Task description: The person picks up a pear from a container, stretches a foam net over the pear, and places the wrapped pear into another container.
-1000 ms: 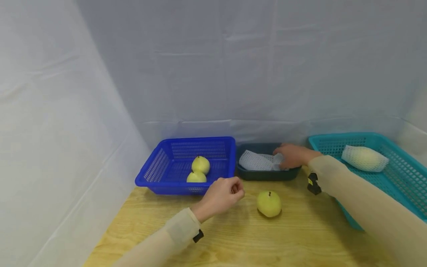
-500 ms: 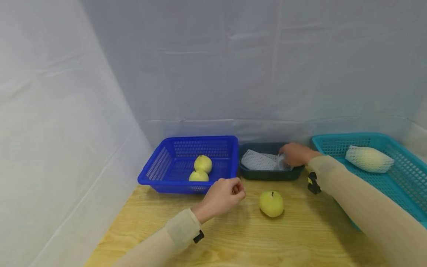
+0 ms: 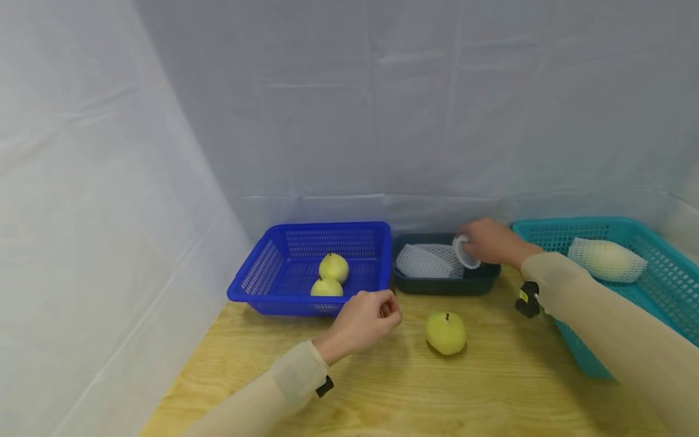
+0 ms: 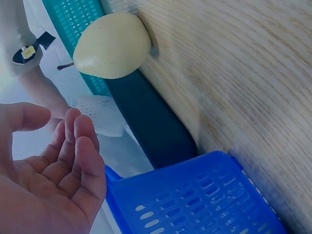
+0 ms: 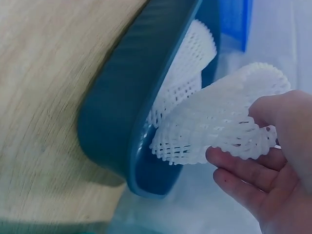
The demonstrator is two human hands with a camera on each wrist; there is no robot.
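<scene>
My right hand (image 3: 490,241) pinches a white foam net sleeve (image 5: 214,122) between thumb and fingers, partly lifted above the dark green bin (image 3: 445,286). Its ring-shaped mouth faces left in the head view. Other foam net sleeves (image 3: 423,261) lie in the bin. My left hand (image 3: 363,320) hangs in front of the blue basket, its fingers loosely curled around nothing, as the left wrist view confirms. To its right a yellow-green pear (image 3: 446,333) rests on the table, stem up, touched by neither hand.
The blue basket (image 3: 256,297) at left holds two bare pears (image 3: 333,267). At right stands a teal basket (image 3: 579,358) with a pear in a foam net (image 3: 607,260). All rest on a wooden table (image 3: 393,394), with white sheeting (image 3: 349,121) behind and at the sides.
My right hand has taken hold of a foam net sleeve in the dark green bin and raised it slightly to the right. The left hand has stayed nearly still.
</scene>
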